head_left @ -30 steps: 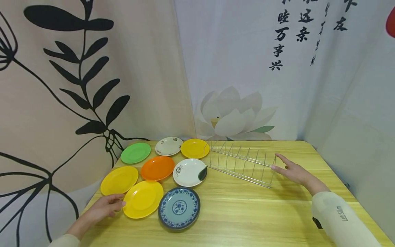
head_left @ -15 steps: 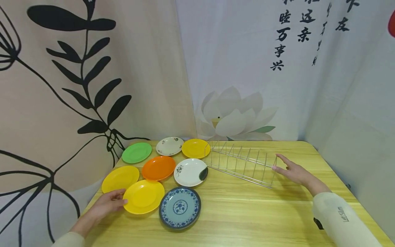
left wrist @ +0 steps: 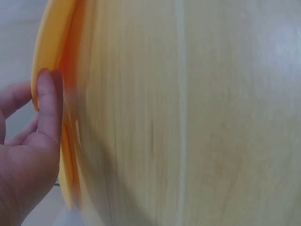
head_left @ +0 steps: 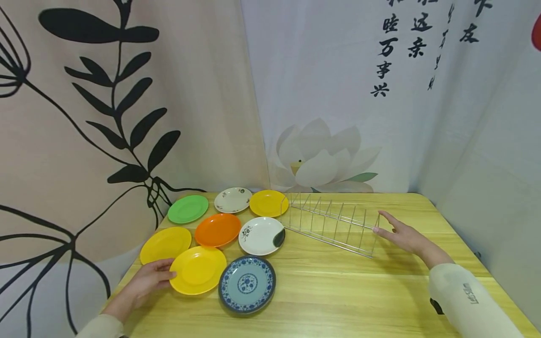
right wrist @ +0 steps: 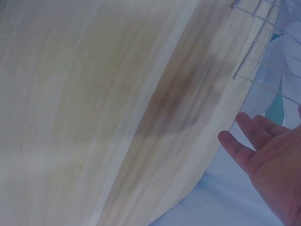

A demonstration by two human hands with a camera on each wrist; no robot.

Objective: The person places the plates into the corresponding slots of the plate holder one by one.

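In the head view my left hand pinches the left rim of the front yellow plate. The left wrist view has the thumb along one face of that plate and fingers on its other side. My right hand is at the right end of a wire dish rack, index fingertip by the upper corner and thumb tip against the end wire. Its other fingers stretch out loosely in the right wrist view, close to the rack's wires. Nothing stands in the rack.
Around the held plate lie a blue-patterned plate, another yellow plate, an orange plate and a white plate. Green, floral white and yellow plates lie farther back. A printed curtain hangs behind the wooden table.
My left hand has moved in to the front yellow plate, taken hold of its rim and raised the plate's near side slightly. The right hand and the rack stay in place.
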